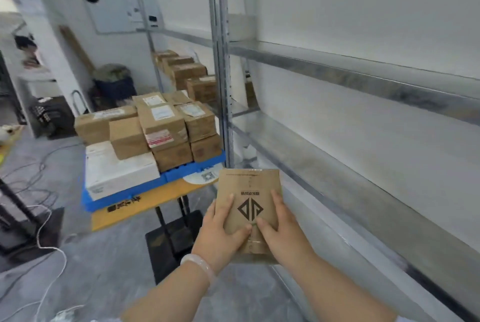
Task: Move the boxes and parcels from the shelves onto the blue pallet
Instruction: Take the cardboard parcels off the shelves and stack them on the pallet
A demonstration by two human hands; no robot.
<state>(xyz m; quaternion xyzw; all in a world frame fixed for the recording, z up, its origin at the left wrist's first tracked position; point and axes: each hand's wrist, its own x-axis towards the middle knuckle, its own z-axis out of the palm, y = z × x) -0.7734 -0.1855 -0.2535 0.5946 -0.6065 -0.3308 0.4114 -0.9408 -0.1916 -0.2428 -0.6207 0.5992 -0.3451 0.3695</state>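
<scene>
Both hands hold one small brown box (249, 207) in the air, just beside the metal shelves (363, 80) and nearer the camera than the blue pallet (124, 195). The left hand (220, 233) clasps the box's left edge, thumb laid across its top face; the right hand (280, 230) clasps the right edge the same way, and the two thumbs nearly meet below a dark printed logo. Fingers are curled under the box and mostly hidden. A pale bangle (198, 267) sits on the left wrist.

The pallet lies left of the shelves, resting on a yellow board (145, 207) carried by a black stand (171, 238). It is already loaded: a stack of brown boxes (166, 126) fills its far side, some with white labels, and a flat white box (117, 168) lies on its near left part. Beyond the pallet, more brown boxes (187, 72) sit in a row on a far shelf. The shelf levels to the right of the held box look bare metal. Left of the pallet, cables (44, 217) trail over the grey floor (104, 269).
</scene>
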